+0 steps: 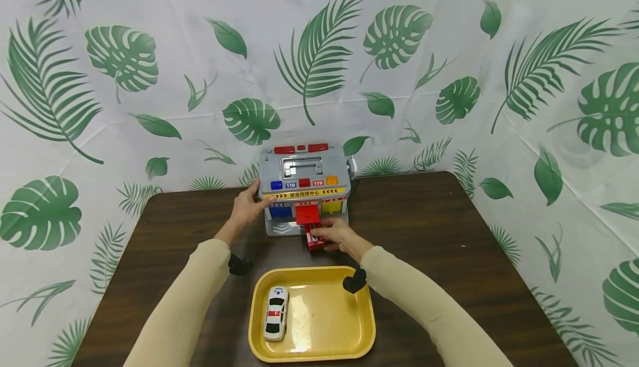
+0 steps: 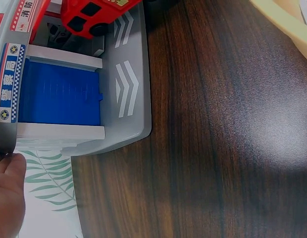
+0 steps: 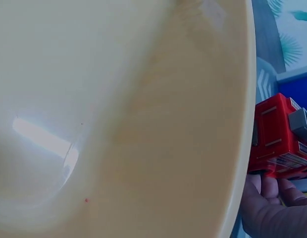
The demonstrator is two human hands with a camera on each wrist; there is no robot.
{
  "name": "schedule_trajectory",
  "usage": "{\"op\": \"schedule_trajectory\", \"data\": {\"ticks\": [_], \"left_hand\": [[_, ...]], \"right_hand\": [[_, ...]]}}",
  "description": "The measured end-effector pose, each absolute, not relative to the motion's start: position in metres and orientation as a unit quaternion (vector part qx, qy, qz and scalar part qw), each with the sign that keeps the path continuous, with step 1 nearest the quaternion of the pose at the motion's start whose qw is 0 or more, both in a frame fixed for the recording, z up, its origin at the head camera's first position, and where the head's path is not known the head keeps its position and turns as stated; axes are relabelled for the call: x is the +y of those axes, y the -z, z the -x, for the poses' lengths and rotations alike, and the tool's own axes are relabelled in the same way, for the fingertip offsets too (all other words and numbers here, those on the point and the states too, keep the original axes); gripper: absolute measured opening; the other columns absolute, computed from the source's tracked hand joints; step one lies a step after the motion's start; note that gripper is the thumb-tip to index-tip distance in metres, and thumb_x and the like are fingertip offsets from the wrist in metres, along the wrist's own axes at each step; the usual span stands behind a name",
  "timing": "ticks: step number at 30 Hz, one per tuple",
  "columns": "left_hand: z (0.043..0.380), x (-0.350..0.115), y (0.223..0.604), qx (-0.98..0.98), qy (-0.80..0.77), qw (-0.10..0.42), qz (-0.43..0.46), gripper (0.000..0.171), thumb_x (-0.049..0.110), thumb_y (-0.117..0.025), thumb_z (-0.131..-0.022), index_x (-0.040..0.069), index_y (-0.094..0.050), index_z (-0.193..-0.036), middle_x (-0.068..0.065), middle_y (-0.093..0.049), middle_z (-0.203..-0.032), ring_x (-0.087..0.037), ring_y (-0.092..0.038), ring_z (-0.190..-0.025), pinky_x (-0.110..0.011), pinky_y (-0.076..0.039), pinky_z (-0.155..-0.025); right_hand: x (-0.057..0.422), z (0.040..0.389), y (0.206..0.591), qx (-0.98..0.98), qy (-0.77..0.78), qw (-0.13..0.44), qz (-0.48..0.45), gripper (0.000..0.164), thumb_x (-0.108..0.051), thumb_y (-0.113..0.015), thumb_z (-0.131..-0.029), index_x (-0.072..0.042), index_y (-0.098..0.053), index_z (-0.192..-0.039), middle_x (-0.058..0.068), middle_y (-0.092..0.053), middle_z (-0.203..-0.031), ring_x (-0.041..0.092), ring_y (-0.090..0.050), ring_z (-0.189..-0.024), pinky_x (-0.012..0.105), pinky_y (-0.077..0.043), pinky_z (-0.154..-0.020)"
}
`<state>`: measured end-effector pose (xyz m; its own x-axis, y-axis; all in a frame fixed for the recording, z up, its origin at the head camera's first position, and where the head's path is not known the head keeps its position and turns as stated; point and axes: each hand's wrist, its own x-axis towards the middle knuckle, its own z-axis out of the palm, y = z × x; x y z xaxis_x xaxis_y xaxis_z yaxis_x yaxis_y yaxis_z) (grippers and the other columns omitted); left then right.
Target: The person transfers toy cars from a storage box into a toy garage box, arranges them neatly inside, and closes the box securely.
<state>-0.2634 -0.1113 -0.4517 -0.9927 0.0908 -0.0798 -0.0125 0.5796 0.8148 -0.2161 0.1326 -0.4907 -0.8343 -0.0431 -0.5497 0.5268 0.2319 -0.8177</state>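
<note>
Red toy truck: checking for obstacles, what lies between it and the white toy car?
From the red truck toward the white car, the head view shows a bare strip of dark wood-grain table, then the far rim of the yellow plastic tray.

Left hand (image 1: 248,203) holding the toy garage (image 1: 269,164) by its edge, right hand (image 1: 338,235) gripping a red truck (image 1: 314,242) at the red door (image 1: 307,215). White car (image 1: 275,314) just sits in the yellow tray (image 1: 326,320).

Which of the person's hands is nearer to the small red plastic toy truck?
Right: the right hand grips the toy truck. The left hand is farther away, touching the left end of the grey plastic toy building.
</note>
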Motion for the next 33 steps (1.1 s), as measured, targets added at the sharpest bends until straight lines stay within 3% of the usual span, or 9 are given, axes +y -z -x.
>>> {"op": "schedule_trajectory", "data": {"ticks": [11, 19, 28, 33], "left_hand": [[0.2642, -0.1116, 0.4515, 0.887, -0.458, 0.056, -0.019, 0.083, 0.036, -0.065, -0.089, 0.011, -0.015, -0.151, -0.016, -0.053, -0.135, -0.024, -0.055, -0.107, -0.042, -0.047, -0.096], [0.2636, -0.1116, 0.4533, 0.886, -0.459, 0.056, -0.016, 0.084, 0.036, -0.065, -0.088, 0.011, -0.015, -0.151, -0.016, -0.053, -0.135, -0.024, -0.056, -0.108, -0.042, -0.047, -0.096], [0.2636, -0.1107, 0.4546, 0.884, -0.465, 0.053, -0.018, 0.084, 0.035, -0.065, -0.088, 0.013, -0.014, -0.151, -0.016, -0.051, -0.137, -0.025, -0.056, -0.114, -0.042, -0.045, -0.098], [0.2625, -0.1105, 0.4542, 0.884, -0.464, 0.053, -0.019, 0.084, 0.035, -0.065, -0.088, 0.011, -0.014, -0.151, -0.016, -0.05, -0.138, -0.026, -0.056, -0.114, -0.043, -0.046, -0.097]], "right_hand": [[0.1304, 0.2219, 0.4925, 0.748, 0.6, 0.23, -0.164, 0.054, -0.019, -0.072, -0.084, 0.004, -0.051, -0.129, 0.018, -0.056, -0.123, 0.026, -0.056, -0.103, 0.043, -0.052, -0.088], [0.1267, 0.2198, 0.4909, 0.746, 0.601, 0.224, -0.18, 0.055, -0.019, -0.071, -0.084, 0.006, -0.049, -0.128, 0.02, -0.055, -0.126, 0.03, -0.057, -0.108, 0.042, -0.053, -0.087], [0.1274, 0.2199, 0.4935, 0.74, 0.606, 0.218, -0.195, 0.052, -0.019, -0.069, -0.086, 0.005, -0.05, -0.127, 0.02, -0.056, -0.122, 0.026, -0.057, -0.094, 0.041, -0.055, -0.082], [0.1273, 0.2203, 0.4971, 0.728, 0.621, 0.217, -0.192, 0.05, -0.019, -0.068, -0.087, 0.006, -0.049, -0.127, 0.02, -0.055, -0.125, 0.028, -0.057, -0.099, 0.041, -0.054, -0.084]]}}
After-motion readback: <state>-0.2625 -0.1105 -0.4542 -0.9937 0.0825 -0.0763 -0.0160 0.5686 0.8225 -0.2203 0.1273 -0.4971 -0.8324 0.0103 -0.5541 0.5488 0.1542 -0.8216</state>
